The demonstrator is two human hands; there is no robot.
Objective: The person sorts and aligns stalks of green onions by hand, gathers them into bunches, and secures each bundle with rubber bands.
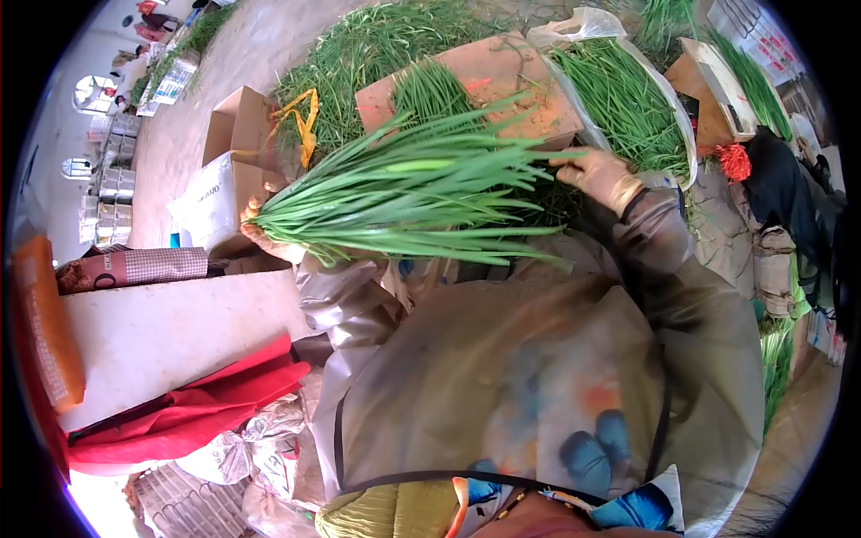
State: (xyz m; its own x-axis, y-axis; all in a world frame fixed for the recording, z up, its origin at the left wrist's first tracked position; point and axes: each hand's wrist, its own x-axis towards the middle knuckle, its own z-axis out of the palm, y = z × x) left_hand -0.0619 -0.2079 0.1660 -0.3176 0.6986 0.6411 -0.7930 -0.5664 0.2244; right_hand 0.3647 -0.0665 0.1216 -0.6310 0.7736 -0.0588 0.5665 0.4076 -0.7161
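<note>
A large bunch of long green leafy stalks (404, 184) fans out across the middle of the view. My left hand (265, 220) is closed around its base at the left. At the right, my right hand (599, 172) is beside the leaf tips, its fingers pressed together at the end of a few leaves. Behind the bunch, a smaller pile of green stalks (435, 92) lies on a soiled cardboard sheet (538, 99). More stalks (619, 99) fill a clear plastic bag (679, 108) at the back right.
Loose greens (359, 54) are heaped behind the cardboard. An open cardboard box (238, 125) and yellow ribbon (307, 125) are at the left. Nearer are a white board (179, 332) and red cloth (197, 408). Distant people (152, 22) appear at the upper left.
</note>
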